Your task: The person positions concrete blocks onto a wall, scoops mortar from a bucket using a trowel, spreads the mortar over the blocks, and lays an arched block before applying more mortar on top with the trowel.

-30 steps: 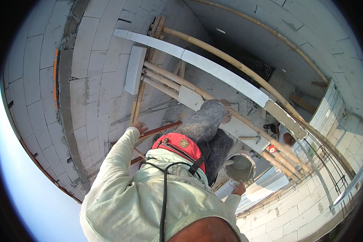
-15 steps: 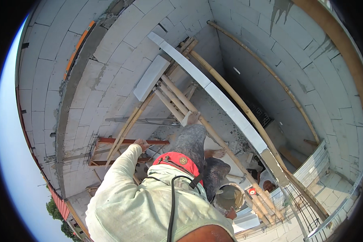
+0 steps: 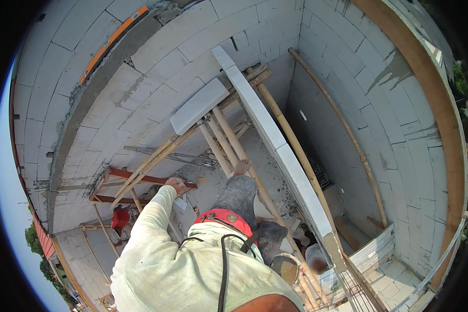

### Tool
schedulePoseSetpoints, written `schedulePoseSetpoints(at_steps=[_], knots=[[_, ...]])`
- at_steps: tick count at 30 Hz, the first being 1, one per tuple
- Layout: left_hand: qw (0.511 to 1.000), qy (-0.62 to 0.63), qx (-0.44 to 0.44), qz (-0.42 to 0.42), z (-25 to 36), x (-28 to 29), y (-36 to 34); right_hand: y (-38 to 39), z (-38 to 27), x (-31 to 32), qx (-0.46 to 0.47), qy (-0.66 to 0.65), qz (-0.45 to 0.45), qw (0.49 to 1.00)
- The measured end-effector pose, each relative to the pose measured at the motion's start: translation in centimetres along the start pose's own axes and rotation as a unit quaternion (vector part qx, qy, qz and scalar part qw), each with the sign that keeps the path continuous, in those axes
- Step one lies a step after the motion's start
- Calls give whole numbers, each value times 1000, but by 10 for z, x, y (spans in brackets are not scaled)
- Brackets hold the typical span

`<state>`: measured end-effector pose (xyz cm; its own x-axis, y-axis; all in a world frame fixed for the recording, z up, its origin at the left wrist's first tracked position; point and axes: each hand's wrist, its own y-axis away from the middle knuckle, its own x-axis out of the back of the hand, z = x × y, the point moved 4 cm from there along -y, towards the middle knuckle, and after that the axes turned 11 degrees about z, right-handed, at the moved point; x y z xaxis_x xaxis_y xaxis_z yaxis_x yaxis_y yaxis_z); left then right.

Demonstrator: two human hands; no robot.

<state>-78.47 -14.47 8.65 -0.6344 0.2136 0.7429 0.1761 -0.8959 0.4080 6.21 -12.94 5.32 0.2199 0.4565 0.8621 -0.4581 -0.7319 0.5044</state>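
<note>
My left hand [image 3: 176, 184] hangs out at the end of a pale sleeve, its fingers curled, with nothing visible in it. It appears in front of a reddish-brown beam [image 3: 145, 178]; whether it touches the beam I cannot tell. My right hand is out of sight. A bucket [image 3: 285, 268] of grey mortar stands by my right knee, partly covered by my body. One bare foot [image 3: 241, 166] rests on the bamboo poles [image 3: 226, 132]. Ahead, a pale block [image 3: 200, 105] lies across the pole ends. To the right runs a narrow row of white blocks [image 3: 275, 138].
Below on the right is another person [image 3: 316, 257], and one in red [image 3: 120, 221] is at the lower left. A long bamboo pole [image 3: 296, 151] follows the block row, above a deep recess. An orange spirit level [image 3: 114, 41] lies along the left wall's ledge.
The view has tilted, and most of the scene sits further left. My right hand, earlier at the bucket, has gone out of sight. The person in red has come into view.
</note>
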Motion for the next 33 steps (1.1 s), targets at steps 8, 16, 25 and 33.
schedulePoseSetpoints(at_steps=[8, 16, 25, 33], knots=[[912, -407, 12, -44, -56, 118, -42, -4, -37, 33, 223, 131, 84, 962], [938, -82, 279, 189, -223, 227, -31, -39, -162, 78, 167, 245, -29, 955], [903, -152, 304, 263, -220, 306, -25, -52, -227, 119, 168, 231, -6, 958], [876, 2, 447, 180, -161, 231, 38, -53, -231, 138, 170, 225, 11, 959]])
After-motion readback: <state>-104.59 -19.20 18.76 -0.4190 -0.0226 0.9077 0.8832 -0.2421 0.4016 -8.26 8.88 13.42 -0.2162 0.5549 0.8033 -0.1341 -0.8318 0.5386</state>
